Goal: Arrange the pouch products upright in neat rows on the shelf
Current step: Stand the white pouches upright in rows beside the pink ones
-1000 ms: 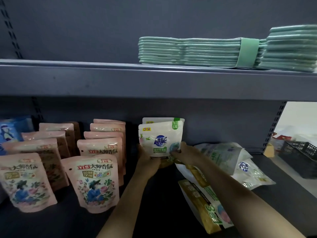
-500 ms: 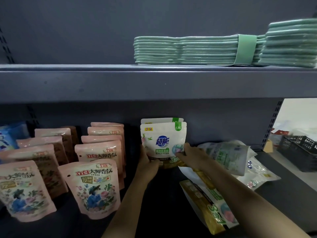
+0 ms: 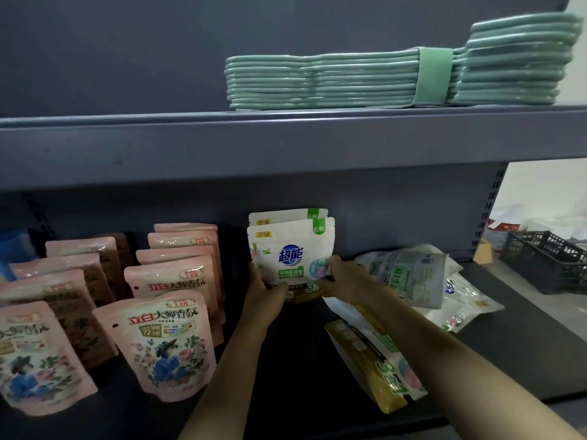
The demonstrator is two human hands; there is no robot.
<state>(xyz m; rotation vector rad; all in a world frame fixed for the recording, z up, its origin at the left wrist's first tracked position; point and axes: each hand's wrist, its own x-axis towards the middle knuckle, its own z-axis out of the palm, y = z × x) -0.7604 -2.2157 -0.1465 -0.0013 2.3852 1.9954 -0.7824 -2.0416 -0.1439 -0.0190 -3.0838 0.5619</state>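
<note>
A white pouch (image 3: 290, 252) with blue lettering stands upright on the dark lower shelf (image 3: 286, 360), and a second identical pouch (image 3: 286, 215) stands right behind it. My left hand (image 3: 263, 292) grips the front pouch's lower left edge. Its lower right corner is held by my right hand (image 3: 344, 277). To the right, several white and gold pouches (image 3: 409, 274) lie flat in a loose heap. One gold-edged pouch (image 3: 371, 366) lies under my right forearm. Pink flowered pouches (image 3: 168, 341) stand in two rows at the left.
The upper shelf (image 3: 286, 138) hangs close above and carries banded stacks of green flat packs (image 3: 349, 77). Blue packs (image 3: 16, 246) show at the far left. A black plastic crate (image 3: 546, 258) sits beyond the shelf's right end.
Both hands stay on the front white pouch, which stands a little straighter and closer to the one behind. The view has shifted slightly.
</note>
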